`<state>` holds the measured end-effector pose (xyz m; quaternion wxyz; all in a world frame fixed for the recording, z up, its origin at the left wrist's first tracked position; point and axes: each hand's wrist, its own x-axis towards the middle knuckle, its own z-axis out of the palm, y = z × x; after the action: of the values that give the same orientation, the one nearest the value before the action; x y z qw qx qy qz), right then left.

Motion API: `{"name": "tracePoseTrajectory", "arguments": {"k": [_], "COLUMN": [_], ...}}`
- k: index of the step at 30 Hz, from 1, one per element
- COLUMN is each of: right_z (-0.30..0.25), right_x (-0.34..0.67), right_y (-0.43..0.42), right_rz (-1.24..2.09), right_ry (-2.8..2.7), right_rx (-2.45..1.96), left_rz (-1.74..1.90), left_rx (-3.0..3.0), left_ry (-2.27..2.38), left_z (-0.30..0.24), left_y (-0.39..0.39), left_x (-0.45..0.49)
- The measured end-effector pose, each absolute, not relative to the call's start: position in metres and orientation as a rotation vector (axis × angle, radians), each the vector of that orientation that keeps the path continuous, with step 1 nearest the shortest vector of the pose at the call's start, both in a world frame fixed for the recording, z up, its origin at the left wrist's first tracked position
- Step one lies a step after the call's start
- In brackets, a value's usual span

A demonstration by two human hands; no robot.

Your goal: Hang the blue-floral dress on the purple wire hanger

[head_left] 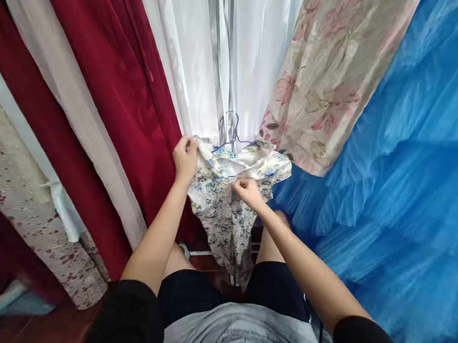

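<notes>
A white dress with a blue and yellow floral print (227, 212) hangs in front of me on a thin purple hanger (236, 134). The hanger's hook is up against a ribbon hanging down the white cloth behind. My left hand (186, 158) pinches the dress at its left shoulder edge. With closed fingers my right hand (247, 191) grips the front of the dress, just below the neckline. The right shoulder of the dress spreads out past the hanger's end. The lower part of the dress hangs down between my knees.
Dark red gowns (115, 85) and a cream length of cloth (83, 119) hang at left. White cloth (184, 53) hangs behind the hanger. At right are a beige floral garment (320, 84) and a wide blue tulle dress (402, 199). Reddish floor tiles (86, 319) show below.
</notes>
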<state>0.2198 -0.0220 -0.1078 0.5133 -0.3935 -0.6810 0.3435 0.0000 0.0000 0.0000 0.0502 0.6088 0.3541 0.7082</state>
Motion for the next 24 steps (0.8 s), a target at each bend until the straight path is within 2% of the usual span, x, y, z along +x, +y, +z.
{"name": "tracePoseTrajectory", "arguments": {"k": [2, 5, 9, 12, 15, 21, 24], "right_z": [-0.118, -0.132, -0.158, -0.182, -0.204, -0.195, -0.169], "right_x": [0.216, 0.210, 0.209, 0.227, 0.259, 0.307, 0.299], "right_y": [-0.026, -0.033, -0.042, -0.049, -0.055, -0.077, -0.096], "right_rz": [0.860, 0.909, 0.936, 0.927, 0.957, 1.110, 0.940], "right_ry": [-1.659, -1.666, -1.619, -1.590, -1.663, -2.001, -2.113], "right_rx": [-0.941, -0.951, -1.009, -1.101, -1.198, -1.300, -1.092], "left_rz": [2.237, 2.126, 1.916, 1.839, 1.796, 1.597, 1.452], "left_rx": [1.270, 0.681, 0.536, 0.588, 0.759, 1.416, 1.972], "left_ry": [1.039, 0.976, 1.006, 1.030, 0.999, 0.874, 0.864], "left_z": [-0.018, -0.052, -0.117, -0.162, -0.182, -0.140, -0.113], "left_y": [0.004, 0.008, 0.001, -0.015, -0.034, -0.070, -0.091], "left_x": [-0.030, -0.053, -0.029, 0.007, 0.036, 0.069, 0.085]}}
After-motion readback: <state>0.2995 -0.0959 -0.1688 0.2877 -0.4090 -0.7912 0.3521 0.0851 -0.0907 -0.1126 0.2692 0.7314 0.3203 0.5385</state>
